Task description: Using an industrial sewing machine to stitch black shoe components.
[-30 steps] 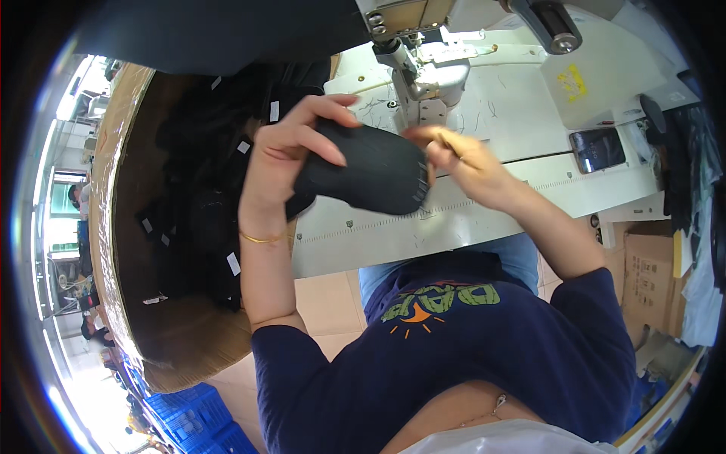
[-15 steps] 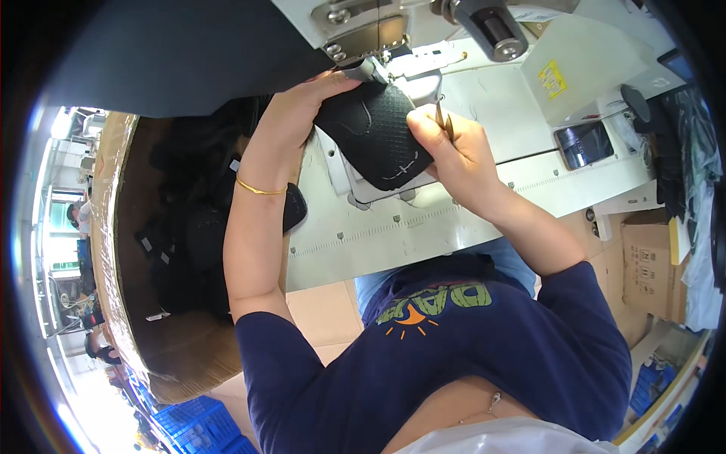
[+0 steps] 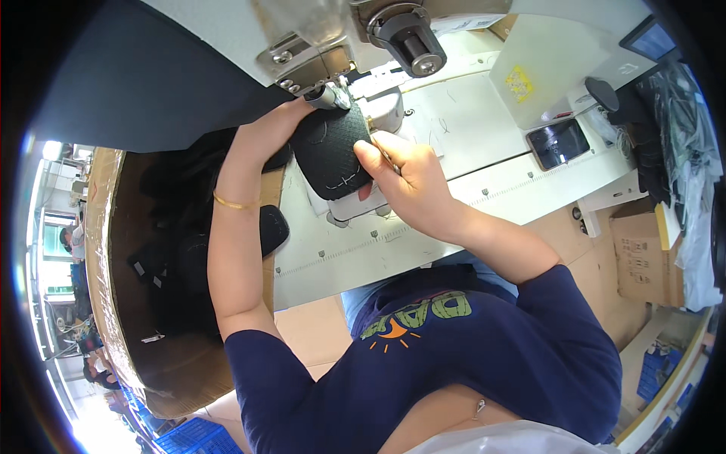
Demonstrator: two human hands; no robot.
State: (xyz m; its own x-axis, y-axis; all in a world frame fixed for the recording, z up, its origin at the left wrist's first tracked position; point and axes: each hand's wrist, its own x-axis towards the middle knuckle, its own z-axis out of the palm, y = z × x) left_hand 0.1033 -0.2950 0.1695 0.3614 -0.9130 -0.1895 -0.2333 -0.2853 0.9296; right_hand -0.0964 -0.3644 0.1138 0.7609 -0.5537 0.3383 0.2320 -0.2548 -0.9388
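1. Find the black piece (image 3: pixel 321 155) above the bench (image 3: pixel 469 147), with its 12 o'clock end at the presser foot (image 3: pixel 340 98). Could go crooked there, if turned off line while under the foot.

2. Note the right hand (image 3: pixel 408 170) at 3 o'clock, with fingers clamped on the piece's edge and thumb on top. Could skew or stretch the piece by tugging harder on this side than the other.

3. Look for the left hand (image 3: pixel 291 117) at 11 o'clock, close to the foot. Cannot tell the state of its fingers, hidden beyond the foot and machine head (image 3: pixel 314 30). Could get them pinched or pricked through poor sight of that spot; cannot make out the needle.

4. See a thin metal tool (image 3: pixel 391 160) inside the right hand. Could scratch the piece or catch its edge, after a careless twist of the wrist.

5. Watch the second black piece (image 3: pixel 274 229) at 7 o'clock, just beside the left forearm (image 3: pixel 238 265) and near the bench's edge. Could be knocked down by an outward swing of that forearm.
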